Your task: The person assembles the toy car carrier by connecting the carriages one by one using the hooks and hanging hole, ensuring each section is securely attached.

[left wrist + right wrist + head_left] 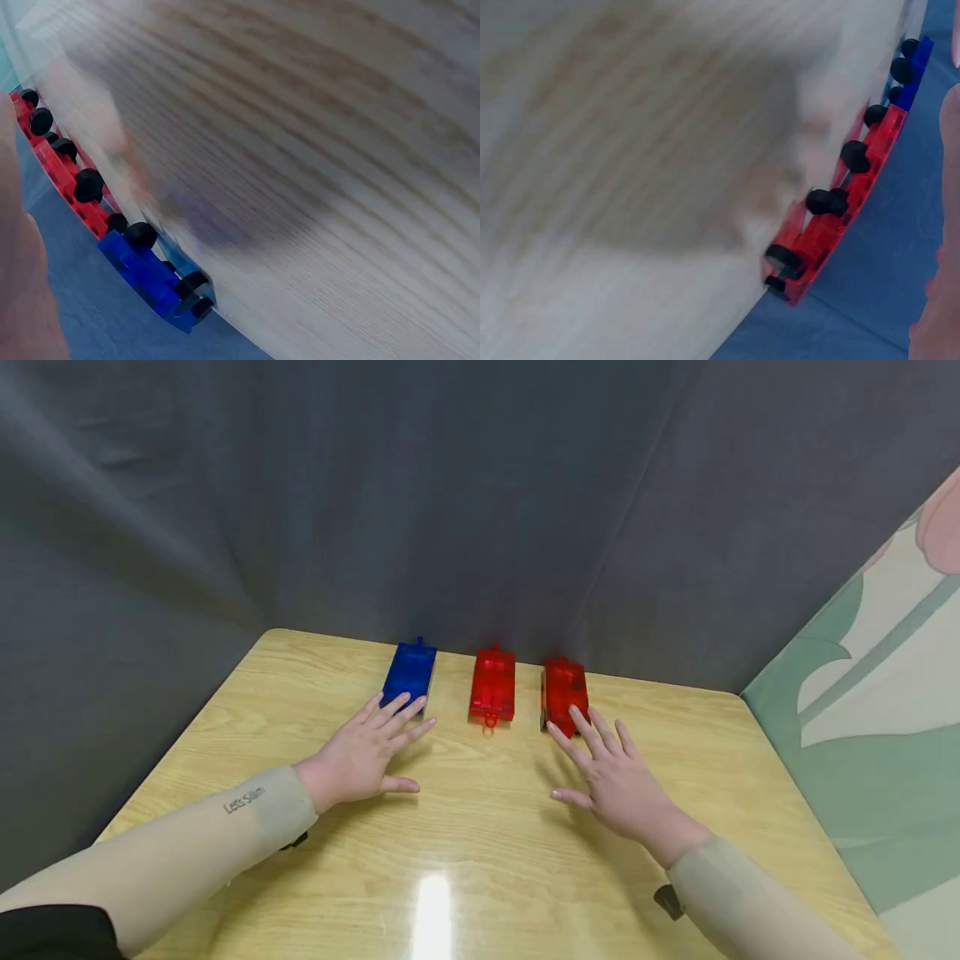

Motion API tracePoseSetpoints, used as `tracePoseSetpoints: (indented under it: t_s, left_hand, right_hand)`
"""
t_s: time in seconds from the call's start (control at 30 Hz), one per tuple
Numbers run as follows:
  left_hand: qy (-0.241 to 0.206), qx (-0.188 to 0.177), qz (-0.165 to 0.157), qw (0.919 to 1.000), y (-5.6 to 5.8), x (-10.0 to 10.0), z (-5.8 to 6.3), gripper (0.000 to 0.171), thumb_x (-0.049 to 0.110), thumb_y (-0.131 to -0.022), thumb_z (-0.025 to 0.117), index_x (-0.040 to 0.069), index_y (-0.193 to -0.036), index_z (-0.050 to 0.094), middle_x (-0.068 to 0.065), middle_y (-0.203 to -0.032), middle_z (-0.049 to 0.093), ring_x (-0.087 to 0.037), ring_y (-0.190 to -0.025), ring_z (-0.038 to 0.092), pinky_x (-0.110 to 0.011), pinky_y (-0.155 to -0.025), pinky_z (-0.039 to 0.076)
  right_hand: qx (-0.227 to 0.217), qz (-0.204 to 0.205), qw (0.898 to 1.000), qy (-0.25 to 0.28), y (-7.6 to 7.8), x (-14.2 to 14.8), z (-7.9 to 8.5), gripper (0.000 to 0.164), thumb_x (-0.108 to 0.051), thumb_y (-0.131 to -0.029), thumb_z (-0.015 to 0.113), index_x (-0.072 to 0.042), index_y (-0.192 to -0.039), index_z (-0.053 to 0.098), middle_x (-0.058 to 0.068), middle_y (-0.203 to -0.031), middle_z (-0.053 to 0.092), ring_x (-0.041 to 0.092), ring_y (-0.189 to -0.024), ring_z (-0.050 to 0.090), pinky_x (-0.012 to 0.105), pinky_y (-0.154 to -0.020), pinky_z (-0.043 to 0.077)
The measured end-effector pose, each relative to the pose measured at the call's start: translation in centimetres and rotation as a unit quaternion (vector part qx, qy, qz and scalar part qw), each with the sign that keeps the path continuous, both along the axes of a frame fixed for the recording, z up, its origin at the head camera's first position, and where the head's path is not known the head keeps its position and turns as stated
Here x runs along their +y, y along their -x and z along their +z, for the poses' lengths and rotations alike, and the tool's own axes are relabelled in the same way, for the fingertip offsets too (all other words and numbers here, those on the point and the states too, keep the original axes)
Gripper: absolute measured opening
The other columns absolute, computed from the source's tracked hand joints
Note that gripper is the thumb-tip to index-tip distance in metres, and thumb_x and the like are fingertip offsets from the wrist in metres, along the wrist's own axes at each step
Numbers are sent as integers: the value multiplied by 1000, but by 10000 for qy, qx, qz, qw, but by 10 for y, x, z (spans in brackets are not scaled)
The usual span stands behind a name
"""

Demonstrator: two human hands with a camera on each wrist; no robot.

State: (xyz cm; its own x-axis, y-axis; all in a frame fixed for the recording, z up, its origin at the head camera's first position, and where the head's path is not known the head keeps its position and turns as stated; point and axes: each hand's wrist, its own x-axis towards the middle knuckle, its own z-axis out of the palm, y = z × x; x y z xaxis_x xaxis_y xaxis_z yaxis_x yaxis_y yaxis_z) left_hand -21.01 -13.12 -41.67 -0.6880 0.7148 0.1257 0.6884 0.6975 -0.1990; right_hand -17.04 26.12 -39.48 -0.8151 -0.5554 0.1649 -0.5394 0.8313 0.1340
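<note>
Three flat toy wagons with black wheels stand side by side at the back of the table: a blue wagon [410, 672] on the left, a red wagon [493, 685] in the middle and another red wagon [564, 689] on the right. The middle one has a small loop on its near end. My left hand [367, 753], palm down with fingers spread, overlaps the near end of the blue wagon in the head view. Likewise spread, my right hand [617, 781] has its fingertips over the near end of the right red wagon. Neither hand holds anything.
The wooden table [480, 827] ends just behind the wagons, against a dark grey curtain [480, 502]. A floral-patterned cloth [885, 710] hangs along the right side. Pale sleeves cover both forearms, with a dark device under each wrist.
</note>
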Motion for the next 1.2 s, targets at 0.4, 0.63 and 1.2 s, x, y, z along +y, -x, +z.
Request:
tracePoseSetpoints:
  t_s: [0.4, 0.63, 1.2]
  left_hand:
    - [-987, -511, 399, 9930, 11, -4, -4, 93, 68, -89, 56, 16, -159, 21, -15, -163, 12, -37, -148, 12, -59, -116, 5]
    - [-1211, -1035, 1118, 9809, 26, -5, 4, 94, 68, -92, 51, 15, -160, 13, -15, -164, 2, -36, -149, 4, -59, -116, 1]
    - [-1771, -1935, 2577, 9299, 71, 37, 6, 100, 75, -91, 40, 14, -160, -1, -19, -162, -12, -38, -148, -5, -54, -117, 4]
  right_hand:
    - [-423, -18, 9972, 620, 18, -27, -6, 89, -63, -90, 59, -23, -160, 21, 13, -164, 9, 35, -149, 3, 59, -116, 4]
    - [-801, 7, 9932, 846, 32, -46, -13, 86, -63, -93, 53, -24, -160, 16, 10, -165, 4, 33, -149, 2, 59, -116, 8]
    - [-1588, -189, 9806, 1138, 70, -83, -8, 78, -48, -98, 58, -22, -160, 19, 12, -164, 12, 36, -148, 8, 60, -115, 7]
